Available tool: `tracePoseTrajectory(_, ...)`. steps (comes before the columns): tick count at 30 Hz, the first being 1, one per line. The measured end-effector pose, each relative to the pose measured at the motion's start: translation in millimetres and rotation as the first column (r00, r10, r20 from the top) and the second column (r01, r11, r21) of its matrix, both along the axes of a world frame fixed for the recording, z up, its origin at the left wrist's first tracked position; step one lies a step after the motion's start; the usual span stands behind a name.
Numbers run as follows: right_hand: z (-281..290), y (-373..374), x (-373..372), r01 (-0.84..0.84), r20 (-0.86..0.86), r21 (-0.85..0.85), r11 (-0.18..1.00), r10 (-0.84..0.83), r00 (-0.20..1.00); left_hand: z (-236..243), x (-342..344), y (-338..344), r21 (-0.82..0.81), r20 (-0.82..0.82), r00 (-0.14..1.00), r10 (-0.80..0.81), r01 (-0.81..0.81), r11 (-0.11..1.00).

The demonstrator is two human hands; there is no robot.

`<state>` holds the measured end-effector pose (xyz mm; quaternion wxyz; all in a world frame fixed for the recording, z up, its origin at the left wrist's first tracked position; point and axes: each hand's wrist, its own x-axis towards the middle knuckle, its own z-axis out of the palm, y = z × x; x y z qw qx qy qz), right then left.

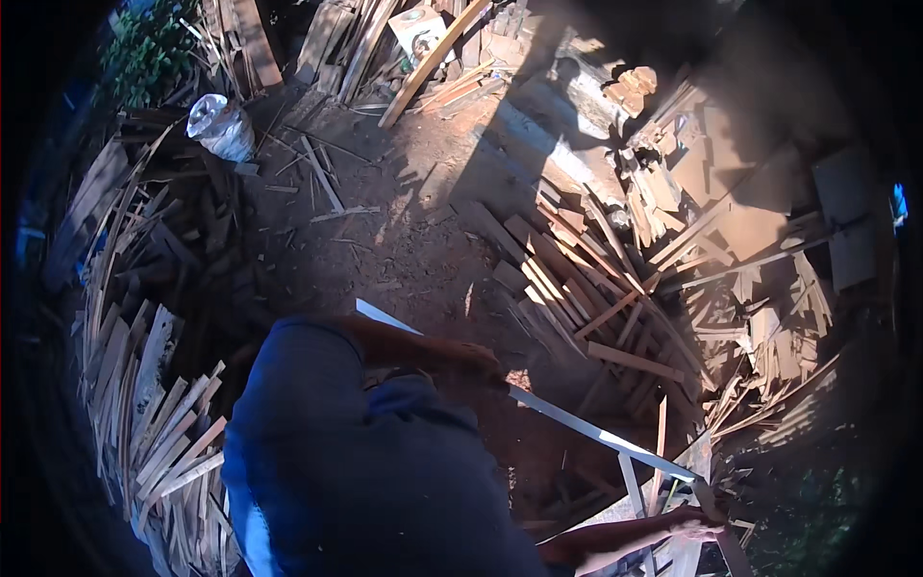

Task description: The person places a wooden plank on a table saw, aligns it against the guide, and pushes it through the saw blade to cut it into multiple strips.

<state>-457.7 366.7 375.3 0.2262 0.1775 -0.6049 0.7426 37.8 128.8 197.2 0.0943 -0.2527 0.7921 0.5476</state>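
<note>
The relation that matters is between my left hand (478, 362) and the long pale strip (606, 438): the strip passes right under the hand, its long axis slanting from ahead on my left down to my right. My left fingers seem closed around it, partway along (shadow swallows them, so I judge this from how the strip comes out on both sides). The left hand is thus the nearer one. My right hand (697, 525) lies near the strip's right end, just on my side of it and apart from it, over a brown board (729, 543); whether those fingers clench the board or merely rest on it, I cannot tell.

Counting, I find one pale strip, two hands and one brown board. Close to the strip's right end there are two narrow pieces: one pale slat (632, 484) on my side of it, and one tan slat (661, 438) crossing its line. Well beyond the strip's left end sits one white sack (223, 133). A heap of offcuts (173, 433) lies to the left of the strip, and a stack of boards (567, 269) lies beyond its right half; their pieces overlap too much to count.
</note>
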Motion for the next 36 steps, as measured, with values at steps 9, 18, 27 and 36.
tracePoseTrajectory(9,-77.6,-189.6,184.0,0.08,0.267,0.956,-0.283,0.949,0.167,35.4,203.5,-123.3,-0.526,0.074,0.994,0.076,-0.026,0.85)
tracePoseTrajectory(18,-237.8,-222.5,334.3,-0.343,0.791,0.57,-0.747,0.611,-0.015,72.6,299.2,-118.3,-0.98,0.032,0.776,0.63,-0.101,0.174)
tracePoseTrajectory(27,-200.0,-483.0,701.6,-0.394,0.21,0.895,-0.21,0.977,-0.043,-1.5,305.1,5.5,-0.749,0.05,0.062,0.997,-0.658,0.078)
tracePoseTrajectory(36,-185.4,-264.8,333.5,-0.671,0.566,0.72,-0.176,0.709,0.421,-159.8,183.3,4.2,-0.24,0.42,0.856,0.303,-0.217,0.946)
